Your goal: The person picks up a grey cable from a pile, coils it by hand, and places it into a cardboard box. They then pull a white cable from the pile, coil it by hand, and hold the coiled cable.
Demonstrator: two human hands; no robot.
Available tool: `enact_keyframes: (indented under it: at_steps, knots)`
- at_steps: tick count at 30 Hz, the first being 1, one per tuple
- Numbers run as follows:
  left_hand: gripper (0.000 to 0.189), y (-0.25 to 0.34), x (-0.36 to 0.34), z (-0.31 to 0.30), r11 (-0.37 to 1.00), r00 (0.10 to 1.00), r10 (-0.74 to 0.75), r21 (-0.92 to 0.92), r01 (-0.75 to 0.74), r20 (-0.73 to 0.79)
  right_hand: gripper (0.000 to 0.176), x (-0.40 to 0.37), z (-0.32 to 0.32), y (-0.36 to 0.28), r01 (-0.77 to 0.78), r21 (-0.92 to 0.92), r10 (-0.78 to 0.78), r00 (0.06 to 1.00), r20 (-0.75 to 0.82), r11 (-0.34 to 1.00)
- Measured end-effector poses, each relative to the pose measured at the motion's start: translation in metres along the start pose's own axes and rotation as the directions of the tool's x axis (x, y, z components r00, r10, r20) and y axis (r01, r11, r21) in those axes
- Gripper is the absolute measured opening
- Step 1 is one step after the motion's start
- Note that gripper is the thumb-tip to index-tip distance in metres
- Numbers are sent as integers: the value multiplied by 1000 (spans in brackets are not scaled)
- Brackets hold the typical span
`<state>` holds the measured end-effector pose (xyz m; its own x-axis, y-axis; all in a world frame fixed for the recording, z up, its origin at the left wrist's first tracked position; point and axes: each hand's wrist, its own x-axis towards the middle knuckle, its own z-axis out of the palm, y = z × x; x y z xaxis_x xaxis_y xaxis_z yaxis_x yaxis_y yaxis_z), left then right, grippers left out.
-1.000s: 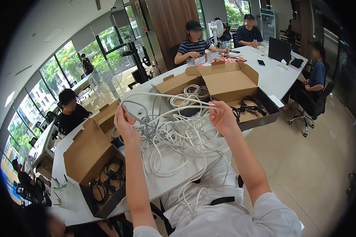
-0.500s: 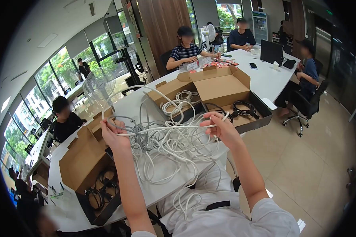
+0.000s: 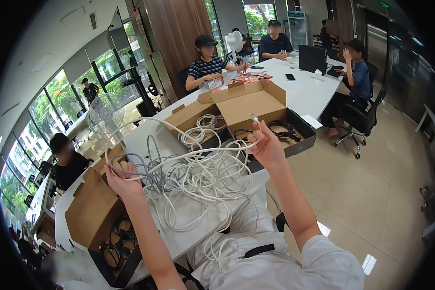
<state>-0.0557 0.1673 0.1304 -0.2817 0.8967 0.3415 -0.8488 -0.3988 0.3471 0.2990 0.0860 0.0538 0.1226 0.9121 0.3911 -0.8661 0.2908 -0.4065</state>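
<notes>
My left hand (image 3: 124,178) is closed around a white cable (image 3: 130,121) that arches up from it and back over the pile; a grey cable also passes at its fingers. My right hand (image 3: 266,144) pinches a white cable end, and a pale plug (image 3: 254,117) sticks up above its fingertips. A stretch of white cable runs between both hands. Below them lies a tangled heap of white and grey cables (image 3: 198,186) on the white table, with some loops hanging onto my lap.
At the left an open cardboard box (image 3: 89,193) holds black cables. Farther back, one open box (image 3: 181,116) holds coiled white cable and another (image 3: 302,145) holds black cables. Several people sit around the table (image 3: 295,92), which also bears a monitor (image 3: 312,59) and a phone (image 3: 290,77).
The view has shifted to the right. My right hand has lifted and turned, and the plug now shows above its fingers. My left hand still grips the white cable.
</notes>
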Motion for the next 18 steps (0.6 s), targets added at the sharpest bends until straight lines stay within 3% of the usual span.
enact_keyframes:
  at_steps: [6,12,13,16,17,18]
  knots:
    - [31,11,8,-15,999,999,-20,-27,21,33,16,-15,22,-4,78,-100,-70,994,83,992]
    - [20,20,5,-12,981,993,-119,-154,114,-25,9,-23,12,20,74,-155,-23,951,309,985]
    - [15,21,10,-22,962,986,-140,-221,157,93,10,-24,11,23,37,-171,17,952,307,985]
    - [12,20,5,-13,945,983,-174,-270,184,60,11,-28,13,34,-5,-173,59,950,306,985]
    - [26,21,14,-34,914,933,-213,-279,296,290,12,-27,12,37,-1,-164,51,952,302,986]
    - [29,22,7,-26,934,949,-207,-239,264,239,12,-25,10,39,-10,-156,57,952,301,988]
